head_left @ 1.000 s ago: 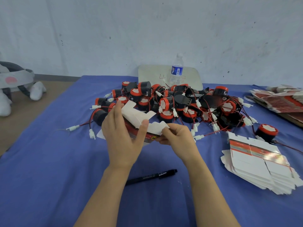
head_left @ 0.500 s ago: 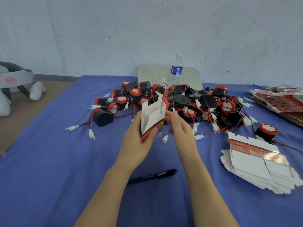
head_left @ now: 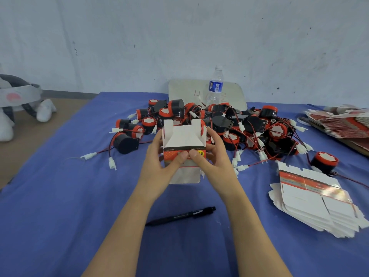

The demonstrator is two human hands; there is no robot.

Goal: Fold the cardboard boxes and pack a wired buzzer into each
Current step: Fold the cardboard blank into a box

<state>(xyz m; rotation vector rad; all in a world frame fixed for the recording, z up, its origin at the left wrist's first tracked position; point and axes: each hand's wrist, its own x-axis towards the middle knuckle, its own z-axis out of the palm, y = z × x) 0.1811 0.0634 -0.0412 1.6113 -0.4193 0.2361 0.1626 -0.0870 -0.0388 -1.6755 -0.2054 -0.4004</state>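
A small white and red cardboard box [head_left: 183, 137] is opened into a square tube, its end flaps standing up toward the pile. My left hand [head_left: 159, 166] grips its left side and my right hand [head_left: 211, 162] grips its right side, both thumbs pressing the printed front panel. Behind the box lies a heap of black and red wired buzzers [head_left: 229, 126] with red wires and white plugs. One buzzer [head_left: 324, 162] sits apart at the right, and another [head_left: 125, 141] lies at the left edge of the heap.
A stack of flat box blanks [head_left: 315, 198] lies at the right; more blanks [head_left: 343, 122] are piled at the far right. A black pen [head_left: 179, 216] lies between my forearms on the blue cloth [head_left: 60, 216]. A water bottle [head_left: 215, 86] stands at the back before a white board.
The flat blank that my hands held tilted has been opened into a square tube and turned upright. Both hands now hold it by its sides, thumbs on the front.
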